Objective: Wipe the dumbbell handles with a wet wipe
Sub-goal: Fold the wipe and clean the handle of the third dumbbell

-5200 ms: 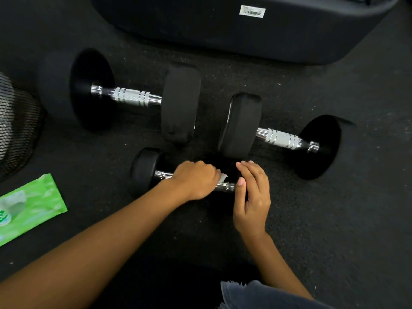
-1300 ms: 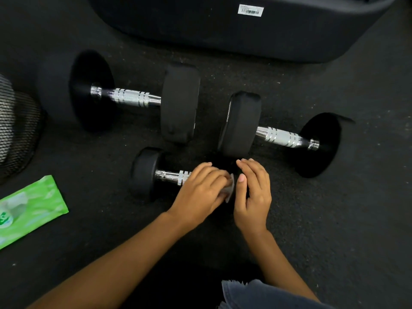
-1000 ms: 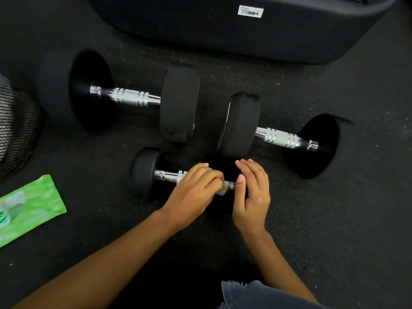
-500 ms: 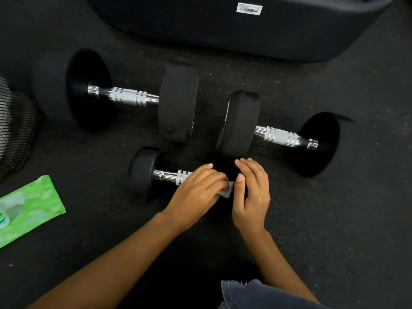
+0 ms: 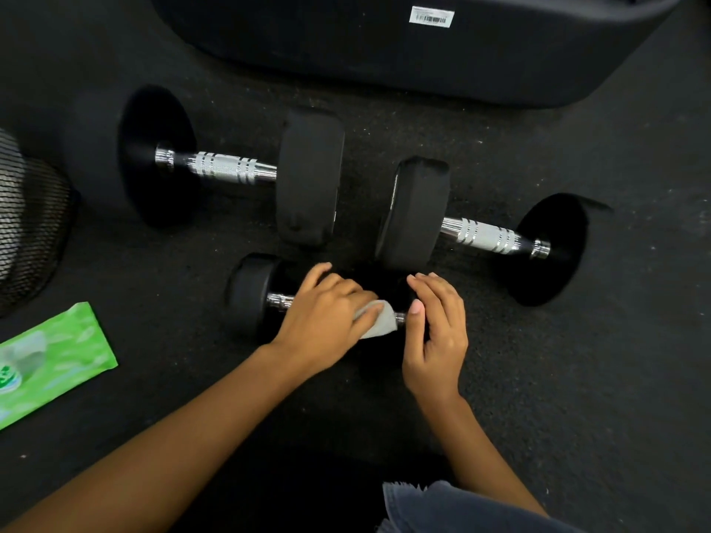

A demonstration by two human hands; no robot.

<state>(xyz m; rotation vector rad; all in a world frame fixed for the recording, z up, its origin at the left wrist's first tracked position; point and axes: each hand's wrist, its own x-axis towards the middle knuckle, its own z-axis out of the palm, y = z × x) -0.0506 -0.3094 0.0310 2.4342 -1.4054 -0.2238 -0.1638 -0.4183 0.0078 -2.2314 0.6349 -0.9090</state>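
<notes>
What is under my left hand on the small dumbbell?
A pale wet wipe pokes out beneath the left hand, pressed on the small dumbbell's chrome handle. Bare chrome shows at either side; the handle's middle and the rest of the wipe are covered.

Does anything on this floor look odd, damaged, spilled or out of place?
Nothing stands out. The left hand holds a wet wipe on the small dumbbell's handle; the right hand rests on its other end. Two larger dumbbells lie intact, and the green wipes pack lies flat, nothing spilled.
</notes>
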